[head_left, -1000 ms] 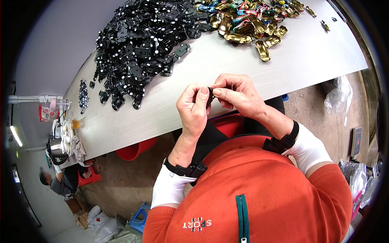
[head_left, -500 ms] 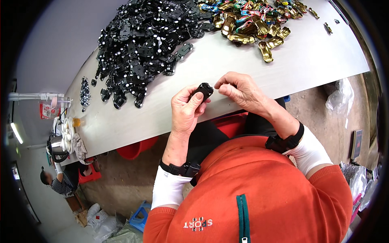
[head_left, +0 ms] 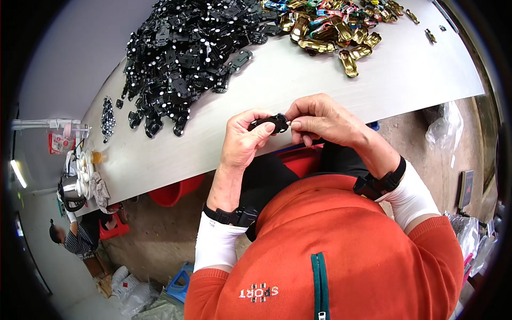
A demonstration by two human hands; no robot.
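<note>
A black toy-car chassis (head_left: 271, 124) is lying in the left grip (head_left: 242, 140), where the thumb is pressing on its near side and the fingers are supporting it from behind. The right grip (head_left: 329, 124) is standing just beside it on the right, its thumb and forefinger coming narrowly together at the chassis's right end; whether they are pinching the chassis itself or some tiny part, I cannot tell. Half a second ago the right fingertips were hanging apart from the chassis; now they are meeting its end, and the chassis, tilting upward then, is lying closer to level.

Beyond the left grip, toward the upper left, a heap of black toy-car chassis (head_left: 184, 58) is covering much of the counter (head_left: 298, 80), and a loose grey-green chassis (head_left: 240, 61) is resting at its edge. Beyond the right grip, gold toy-car bodies (head_left: 316, 47) are lying in front of brightly coloured ones. Well to the left of both grips, a narrow cluster of small shiny parts (head_left: 108, 121) is sitting on the counter. Below and left of the left grip, a red tub (head_left: 173, 193) is showing under the counter edge, and farther left, a person in a striped top (head_left: 79, 241) is sitting.
</note>
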